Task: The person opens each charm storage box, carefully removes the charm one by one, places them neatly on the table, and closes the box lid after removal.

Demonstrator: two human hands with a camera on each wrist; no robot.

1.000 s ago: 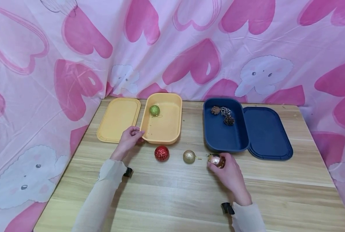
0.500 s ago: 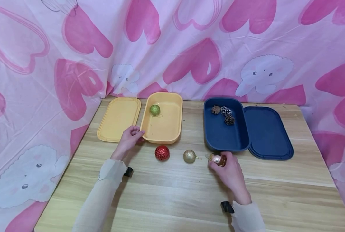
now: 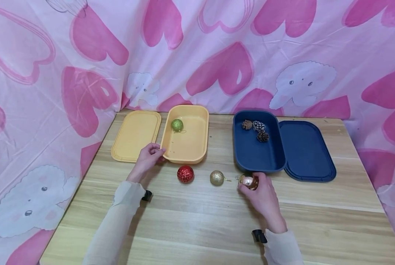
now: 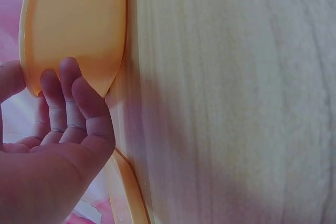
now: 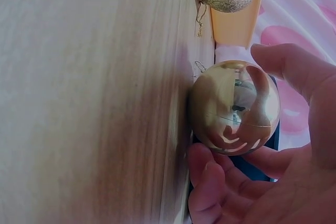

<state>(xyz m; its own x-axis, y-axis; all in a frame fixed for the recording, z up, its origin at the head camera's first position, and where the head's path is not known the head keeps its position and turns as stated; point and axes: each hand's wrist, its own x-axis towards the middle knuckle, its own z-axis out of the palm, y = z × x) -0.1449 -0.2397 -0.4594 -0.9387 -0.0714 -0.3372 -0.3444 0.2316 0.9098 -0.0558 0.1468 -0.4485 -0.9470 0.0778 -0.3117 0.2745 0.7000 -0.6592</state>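
Note:
At the near left corner of the yellow box (image 3: 187,147), my left hand (image 3: 146,159) holds the rim. The left wrist view shows the thumb at the rim and the curled fingers (image 4: 79,98) against the outer wall. My right hand (image 3: 264,195) has its fingers and thumb round a shiny gold Christmas ball (image 5: 233,111) at the table surface, just in front of the navy box (image 3: 258,156). A glittery gold Christmas ball (image 3: 216,178) and a red one (image 3: 185,174) lie in a row to its left. One green glitter ball (image 3: 177,125) is inside the yellow box.
Three pine cones (image 3: 262,136) lie at the back of the navy box. The yellow lid (image 3: 136,134) lies flat left of its box, and the navy lid (image 3: 308,151) lies right of the other box. A pink patterned cloth (image 3: 217,70) hangs behind the wooden table (image 3: 201,221).

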